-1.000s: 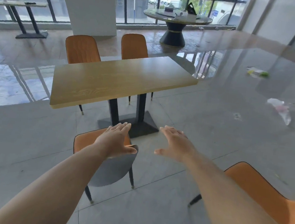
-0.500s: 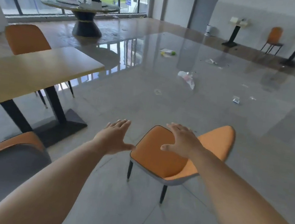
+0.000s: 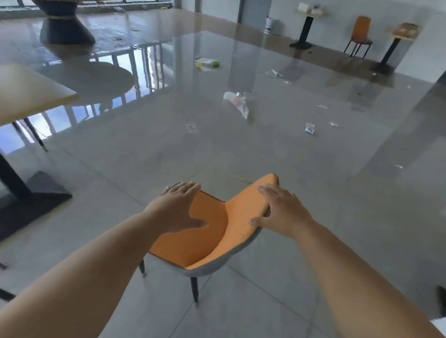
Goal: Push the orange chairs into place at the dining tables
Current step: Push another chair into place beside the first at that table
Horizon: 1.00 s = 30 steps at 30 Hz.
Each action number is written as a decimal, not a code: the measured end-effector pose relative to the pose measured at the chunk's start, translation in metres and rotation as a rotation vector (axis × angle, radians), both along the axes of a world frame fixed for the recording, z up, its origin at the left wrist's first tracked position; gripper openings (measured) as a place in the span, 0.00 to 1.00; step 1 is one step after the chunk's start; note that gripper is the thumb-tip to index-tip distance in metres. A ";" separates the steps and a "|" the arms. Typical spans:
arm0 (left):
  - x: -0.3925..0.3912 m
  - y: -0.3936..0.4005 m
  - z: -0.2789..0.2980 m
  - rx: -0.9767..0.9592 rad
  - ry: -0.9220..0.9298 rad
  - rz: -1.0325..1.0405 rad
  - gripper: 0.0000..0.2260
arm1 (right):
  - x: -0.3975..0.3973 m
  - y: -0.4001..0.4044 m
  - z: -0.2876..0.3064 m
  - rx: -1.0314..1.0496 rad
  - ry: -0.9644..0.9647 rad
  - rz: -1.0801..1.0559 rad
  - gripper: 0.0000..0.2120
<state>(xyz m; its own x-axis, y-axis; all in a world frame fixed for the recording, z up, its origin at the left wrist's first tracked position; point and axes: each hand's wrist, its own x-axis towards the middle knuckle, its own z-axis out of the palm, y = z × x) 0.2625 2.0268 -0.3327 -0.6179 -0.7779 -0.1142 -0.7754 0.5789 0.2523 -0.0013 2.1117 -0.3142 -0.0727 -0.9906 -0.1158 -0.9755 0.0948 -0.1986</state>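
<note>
We reach with 2 spread hands, left hand [image 3: 177, 209] and right hand [image 3: 280, 213], over the orange chair [image 3: 208, 239]; next we should grip it and turn it to the wooden table [image 3: 16, 95].

An orange chair [image 3: 202, 238] with a grey shell back and thin dark legs stands upright on the grey floor, out in the open — well apart from the wooden counter [image 3: 16, 98] at about nine o'clock. Its backrest rises toward two o'clock. Another orange chair [image 3: 361, 31] stands far off at one o'clock by the wall.
</note>
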 end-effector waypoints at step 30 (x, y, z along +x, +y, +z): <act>-0.254 0.023 -0.059 0.174 -0.054 0.736 0.45 | -0.230 -0.166 -0.055 0.120 0.039 0.740 0.43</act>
